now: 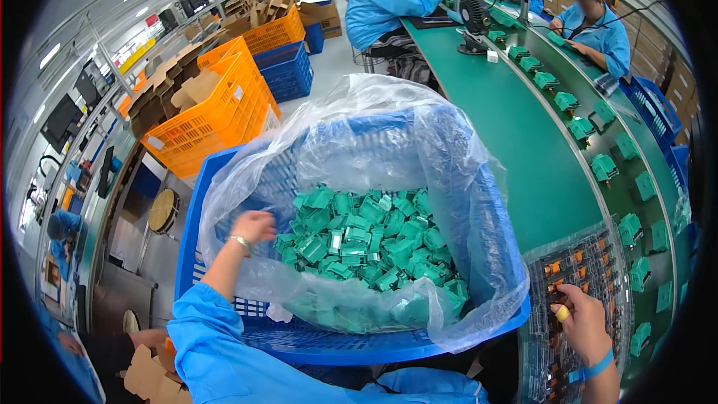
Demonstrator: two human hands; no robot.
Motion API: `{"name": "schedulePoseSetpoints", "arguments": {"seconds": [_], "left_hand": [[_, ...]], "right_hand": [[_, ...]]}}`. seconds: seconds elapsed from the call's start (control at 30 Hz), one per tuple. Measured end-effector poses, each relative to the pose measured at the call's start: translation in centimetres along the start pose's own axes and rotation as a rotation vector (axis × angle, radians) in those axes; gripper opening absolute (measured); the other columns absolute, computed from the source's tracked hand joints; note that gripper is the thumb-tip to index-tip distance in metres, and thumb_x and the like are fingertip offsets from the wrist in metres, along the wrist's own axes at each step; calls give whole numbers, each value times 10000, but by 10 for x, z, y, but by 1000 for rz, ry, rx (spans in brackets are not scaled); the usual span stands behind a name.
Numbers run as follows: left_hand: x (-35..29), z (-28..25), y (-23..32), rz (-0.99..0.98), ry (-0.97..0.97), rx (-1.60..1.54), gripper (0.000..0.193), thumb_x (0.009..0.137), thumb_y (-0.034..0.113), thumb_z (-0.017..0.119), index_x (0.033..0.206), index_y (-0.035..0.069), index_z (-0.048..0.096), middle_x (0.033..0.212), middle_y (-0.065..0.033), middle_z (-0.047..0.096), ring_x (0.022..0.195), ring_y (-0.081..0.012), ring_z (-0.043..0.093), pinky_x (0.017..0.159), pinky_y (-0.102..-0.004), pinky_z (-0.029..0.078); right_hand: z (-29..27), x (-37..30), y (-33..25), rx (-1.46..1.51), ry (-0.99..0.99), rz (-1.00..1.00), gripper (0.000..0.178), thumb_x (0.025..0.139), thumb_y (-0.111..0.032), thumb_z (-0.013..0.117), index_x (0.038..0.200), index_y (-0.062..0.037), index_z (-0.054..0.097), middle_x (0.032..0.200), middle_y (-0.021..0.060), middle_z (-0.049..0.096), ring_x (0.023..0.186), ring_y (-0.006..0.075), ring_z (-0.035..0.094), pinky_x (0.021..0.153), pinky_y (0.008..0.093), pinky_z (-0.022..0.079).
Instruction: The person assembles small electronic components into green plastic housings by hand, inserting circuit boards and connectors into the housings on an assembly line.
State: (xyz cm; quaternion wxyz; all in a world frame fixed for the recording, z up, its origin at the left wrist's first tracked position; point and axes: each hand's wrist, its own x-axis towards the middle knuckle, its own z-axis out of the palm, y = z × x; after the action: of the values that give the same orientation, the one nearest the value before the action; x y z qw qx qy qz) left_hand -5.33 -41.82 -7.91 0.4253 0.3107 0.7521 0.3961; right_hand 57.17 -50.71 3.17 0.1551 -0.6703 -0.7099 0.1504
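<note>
Two hands are set well apart. Small parts such as these probably handle best with a light pinch, one at a time, and the green pieces (351,236) from the top of the heap, clear of the liner's folds. The left hand (255,227) is just beside that heap, fingers curled; I cannot tell whether its grip holds anything. The right hand (585,319) is over a clear tray (621,292) of orange-and-black parts (553,267) by the green desk (508,142), its grip narrow, contents unclear. A blue crate (196,209) with a clear plastic liner (441,138) contains the green pieces; an orange crate (202,138) holds cardboard (196,90).
</note>
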Motion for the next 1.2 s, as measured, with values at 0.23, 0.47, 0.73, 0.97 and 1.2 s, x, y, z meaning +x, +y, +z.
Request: {"name": "schedulePoseSetpoints", "arguments": {"seconds": [0.23,0.47,0.73,0.97,1.2], "left_hand": [[36,48,-68,183,-116,1106,645,735,298,723,1235,-27,480,1209,-196,543,1078,-306,559,917,-351,448],[32,59,-98,86,78,963,396,744,45,571,1130,133,585,1099,-133,617,1033,-309,579,885,-378,457],[-24,74,-4,743,155,401,259,720,96,647,976,67,618,935,-74,629,901,-192,589,832,-320,447],[-173,180,128,843,-325,-206,368,744,-89,530,1090,19,470,1021,-68,567,908,-144,556,803,-260,451],[-283,313,169,968,-803,258,353,779,-50,567,1106,25,456,1021,-70,553,938,-125,540,798,-262,441]], "right_hand": [[3,11,-12,53,7,24,198,757,-83,692,879,-11,554,578,108,544,482,226,520,473,317,400],[10,5,0,362,85,213,205,749,-29,700,746,-2,497,540,29,498,481,65,441,437,227,343],[-11,-20,45,840,189,170,306,713,78,640,833,-65,397,697,4,477,630,88,535,598,253,493],[-39,-16,38,1409,57,283,139,781,-14,662,870,-43,559,888,68,632,803,179,649,609,235,473],[-71,-39,7,1095,-108,-318,165,798,-119,685,937,-47,633,1419,129,325,1298,211,312,990,342,336]]}}
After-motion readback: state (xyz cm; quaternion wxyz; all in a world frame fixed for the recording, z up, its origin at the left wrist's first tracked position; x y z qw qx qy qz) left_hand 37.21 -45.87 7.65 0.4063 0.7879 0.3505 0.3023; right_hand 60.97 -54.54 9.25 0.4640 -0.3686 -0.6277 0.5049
